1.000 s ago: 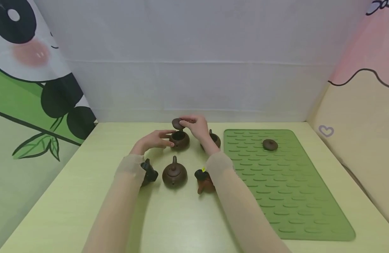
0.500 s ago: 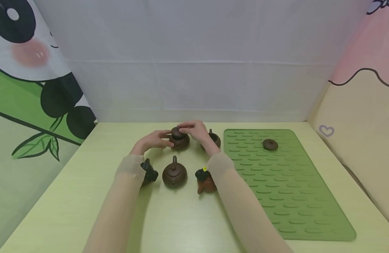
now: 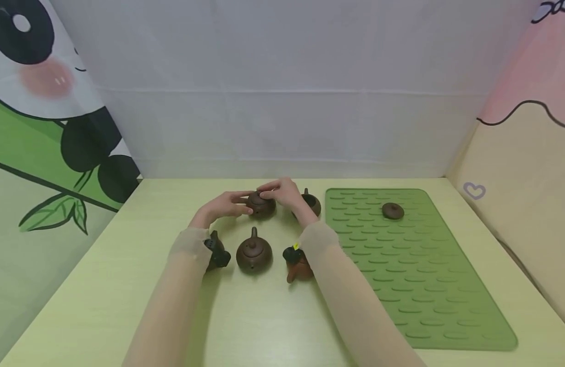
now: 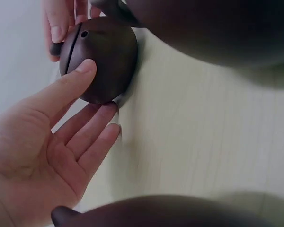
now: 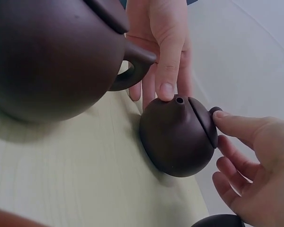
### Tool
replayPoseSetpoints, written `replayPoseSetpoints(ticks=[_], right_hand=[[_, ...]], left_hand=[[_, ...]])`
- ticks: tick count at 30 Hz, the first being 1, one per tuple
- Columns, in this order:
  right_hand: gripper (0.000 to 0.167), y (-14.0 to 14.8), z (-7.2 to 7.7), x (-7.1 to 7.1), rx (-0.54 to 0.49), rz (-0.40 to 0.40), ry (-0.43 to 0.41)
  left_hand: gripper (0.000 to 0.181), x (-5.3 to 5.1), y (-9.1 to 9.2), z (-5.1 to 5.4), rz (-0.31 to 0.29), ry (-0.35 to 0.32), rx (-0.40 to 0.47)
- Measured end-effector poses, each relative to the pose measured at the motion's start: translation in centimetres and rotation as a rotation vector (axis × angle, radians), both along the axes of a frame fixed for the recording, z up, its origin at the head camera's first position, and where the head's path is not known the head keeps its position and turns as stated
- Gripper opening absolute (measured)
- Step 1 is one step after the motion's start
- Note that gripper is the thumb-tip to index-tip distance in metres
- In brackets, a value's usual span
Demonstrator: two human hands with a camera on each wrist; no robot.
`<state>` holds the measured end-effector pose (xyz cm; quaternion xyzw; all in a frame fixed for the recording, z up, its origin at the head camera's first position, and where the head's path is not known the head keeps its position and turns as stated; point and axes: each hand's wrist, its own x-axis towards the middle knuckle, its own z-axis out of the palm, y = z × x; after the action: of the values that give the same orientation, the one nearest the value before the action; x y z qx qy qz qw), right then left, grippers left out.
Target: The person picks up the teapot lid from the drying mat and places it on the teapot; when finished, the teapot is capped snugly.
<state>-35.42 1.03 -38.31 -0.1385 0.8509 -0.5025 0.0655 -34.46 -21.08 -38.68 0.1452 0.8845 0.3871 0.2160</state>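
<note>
In the head view, a small dark brown teapot (image 3: 263, 209) stands at the back of the table between both hands. My left hand (image 3: 218, 205) holds its body from the left, thumb near the spout and fingers on the far side. My right hand (image 3: 286, 194) pinches the knob of the teapot lid (image 5: 207, 116) between thumb and fingers, partly hidden by the hand in the head view. The lid sits on the teapot, with a thin seam visible in both wrist views. Behind my right wrist stands a lidless teapot (image 3: 313, 205).
Another lidded teapot (image 3: 254, 255) stands nearer, in the middle. A reddish-brown teapot (image 3: 299, 270) is partly covered by my right sleeve. One more dark pot is partly hidden by the left wrist. A loose lid (image 3: 392, 210) lies on the green mat (image 3: 425, 285) at right.
My right hand has lowered the lid from above the teapot onto its opening. The left hand has stayed in place on the teapot's body.
</note>
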Motion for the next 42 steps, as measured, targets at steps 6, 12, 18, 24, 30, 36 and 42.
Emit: replayPoseSetpoints(ticks=[6,12,18,24,30,36,42], right_hand=[[0.025,0.0,0.2,0.0,0.001,-0.006,0.008],[0.025,0.1,0.3,0.1,0.004,-0.005,0.008],[0.028,0.2,0.3,0.1,0.007,0.007,0.009],[0.036,0.2,0.8,0.3,0.001,0.031,-0.003],[0.044,0.2,1.7,0.5,0.026,0.088,-0.011],[0.051,1.2,3.4,0.7,0.018,0.095,-0.043],[0.053,3.4,6.2,1.0,-0.031,0.064,-0.012]], left_hand=[[0.069,0.0,0.1,0.1,0.0,0.011,0.007],[0.07,0.0,0.1,0.1,0.005,0.008,0.013],[0.069,0.1,0.3,0.2,0.007,0.006,0.018],[0.068,0.2,0.4,0.1,0.012,0.011,0.017],[0.068,0.2,0.2,-0.1,0.013,0.022,0.007],[0.068,0.1,0.1,-0.2,0.012,0.024,0.004],[0.068,0.1,0.2,-0.2,0.009,0.032,0.002]])
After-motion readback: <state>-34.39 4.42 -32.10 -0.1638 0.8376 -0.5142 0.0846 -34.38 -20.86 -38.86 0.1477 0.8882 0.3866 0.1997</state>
